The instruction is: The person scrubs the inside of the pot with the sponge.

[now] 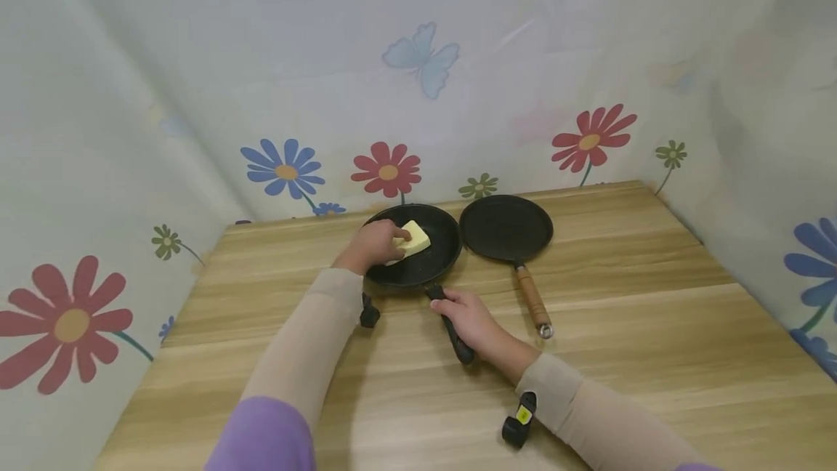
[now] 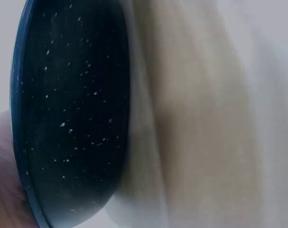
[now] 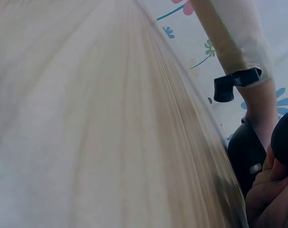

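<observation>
A black frying pan [image 1: 445,238] stands near the table's back edge. Inside it my left hand [image 1: 374,244] holds a flat pale yellow sponge [image 1: 417,235] against the pan's surface, fingertips curled over the sponge. My right hand [image 1: 472,320] grips the pan's black handle [image 1: 434,292]. Speckled outer wall of the pan [image 2: 77,109] fills much of the left wrist view, with part of the left hand [image 2: 5,175] beyond its rim; the sponge is hidden there. In the right wrist view, fingers of the right hand [image 3: 272,197] wrap the handle [image 3: 285,137] at the lower right.
Right of the frying pan lies a flat black griddle pan [image 1: 506,227], almost touching it, its wooden handle [image 1: 532,296] pointing toward me. The wood-grain table [image 1: 641,340] reaches a pale wall covering [image 1: 314,64] printed with flowers. Black wrist-worn devices hang under both forearms.
</observation>
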`<act>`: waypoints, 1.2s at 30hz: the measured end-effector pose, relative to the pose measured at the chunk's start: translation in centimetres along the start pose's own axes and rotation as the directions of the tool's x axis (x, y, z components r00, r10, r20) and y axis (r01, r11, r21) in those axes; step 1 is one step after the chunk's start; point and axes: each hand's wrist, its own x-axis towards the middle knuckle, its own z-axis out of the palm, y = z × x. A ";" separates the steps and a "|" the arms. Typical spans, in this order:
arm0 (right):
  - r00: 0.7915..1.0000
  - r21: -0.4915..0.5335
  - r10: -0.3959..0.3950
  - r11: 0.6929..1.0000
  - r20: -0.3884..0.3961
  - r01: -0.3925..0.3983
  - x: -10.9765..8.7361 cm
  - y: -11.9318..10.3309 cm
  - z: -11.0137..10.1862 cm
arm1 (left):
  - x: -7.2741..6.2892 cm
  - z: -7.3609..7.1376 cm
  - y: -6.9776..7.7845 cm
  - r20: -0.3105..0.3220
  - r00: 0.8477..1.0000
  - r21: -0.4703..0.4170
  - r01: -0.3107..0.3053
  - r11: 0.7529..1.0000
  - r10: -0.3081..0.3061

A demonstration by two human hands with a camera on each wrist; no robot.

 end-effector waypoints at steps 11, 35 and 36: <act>1.000 0.000 -0.004 1.000 -0.012 0.004 0.0 -0.3 -0.4 | -1.7 -0.2 3.5 0.052 0.997 -0.006 -0.058 0.998 0.058; 0.999 0.035 -0.047 0.998 0.022 0.047 -0.1 0.2 -0.4 | -0.7 -0.9 0.3 0.045 0.985 0.124 -0.170 0.978 0.166; 0.998 0.035 -0.052 0.998 0.024 0.051 -0.2 0.3 -0.3 | -0.6 -0.6 0.0 0.040 0.987 0.122 -0.160 0.980 0.156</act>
